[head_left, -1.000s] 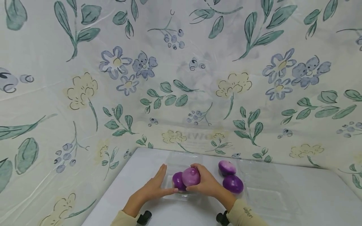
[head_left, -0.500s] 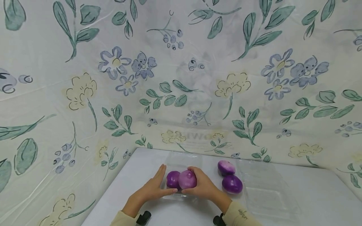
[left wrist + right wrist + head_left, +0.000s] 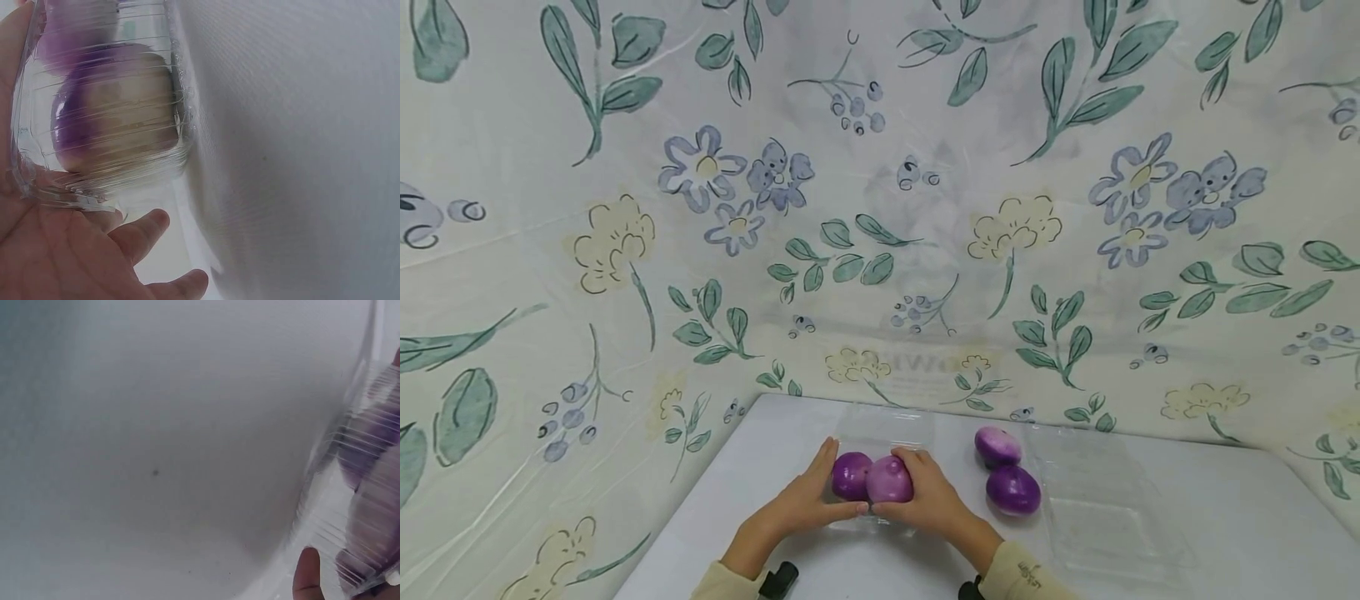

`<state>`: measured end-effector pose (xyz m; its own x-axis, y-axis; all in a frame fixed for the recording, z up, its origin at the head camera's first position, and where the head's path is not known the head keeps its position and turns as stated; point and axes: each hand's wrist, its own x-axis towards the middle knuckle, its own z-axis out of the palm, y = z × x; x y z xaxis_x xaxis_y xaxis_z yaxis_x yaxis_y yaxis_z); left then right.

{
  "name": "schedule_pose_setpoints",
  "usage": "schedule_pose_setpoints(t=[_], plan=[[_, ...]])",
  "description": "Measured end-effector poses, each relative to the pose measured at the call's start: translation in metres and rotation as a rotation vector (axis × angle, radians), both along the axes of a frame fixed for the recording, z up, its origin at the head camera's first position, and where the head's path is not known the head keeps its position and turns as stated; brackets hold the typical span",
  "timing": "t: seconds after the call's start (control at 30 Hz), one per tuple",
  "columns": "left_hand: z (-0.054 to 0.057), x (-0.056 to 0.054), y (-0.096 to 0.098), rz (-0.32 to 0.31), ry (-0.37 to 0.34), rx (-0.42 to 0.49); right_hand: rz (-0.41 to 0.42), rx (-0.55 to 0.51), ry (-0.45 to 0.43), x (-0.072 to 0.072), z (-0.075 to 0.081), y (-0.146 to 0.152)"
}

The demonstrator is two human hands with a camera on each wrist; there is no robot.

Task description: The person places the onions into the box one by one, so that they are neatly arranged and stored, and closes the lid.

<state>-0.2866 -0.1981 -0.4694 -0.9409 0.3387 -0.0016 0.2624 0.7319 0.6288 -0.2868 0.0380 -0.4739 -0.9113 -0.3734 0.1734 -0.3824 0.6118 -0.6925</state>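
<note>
In the head view, a clear plastic box point(image 3: 887, 421) sits on the table, with a glossy purple onion point(image 3: 851, 476) in its left part. Beside it, a paler purple onion point(image 3: 889, 481) with a small nub on top is gripped by my right hand point(image 3: 931, 497), fingers behind and thumb in front. My left hand point(image 3: 801, 500) lies against the box's left side, fingers straight and thumb along the front. The left wrist view shows the palm point(image 3: 69, 250) touching the ribbed box wall point(image 3: 125, 181). Only a fingertip point(image 3: 307, 572) and part of the box point(image 3: 325, 519) show in the right wrist view.
Right of the box, two more purple onions, a white-streaked one point(image 3: 997, 447) and a darker one point(image 3: 1013, 490), rest on the white table point(image 3: 1247, 508). Farther right lies another clear plastic tray or lid point(image 3: 1105, 508). A flower-patterned sheet point(image 3: 940, 275) hangs behind.
My right hand has moved left and slightly down with the paler onion. The darker onion in the box has shifted left beside it. My left hand stays nearly still.
</note>
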Motion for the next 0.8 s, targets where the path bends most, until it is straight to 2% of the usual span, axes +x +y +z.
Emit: schedule_pose_setpoints(t=[0.3, 0.47, 0.8], plan=[[-0.0001, -0.0003, -0.0004, 0.005, 0.003, 0.016, -0.016, 0.035, -0.028, -0.0018, 0.0018, -0.0038], [-0.0015, -0.0015, 0.0000, 0.005, -0.014, 0.039, -0.018, 0.031, -0.066, -0.0025, 0.0041, -0.0041], [-0.0030, -0.0034, 0.0010, 0.002, -0.014, 0.066, -0.001, 0.025, -0.087, -0.0013, 0.0085, -0.0032]])
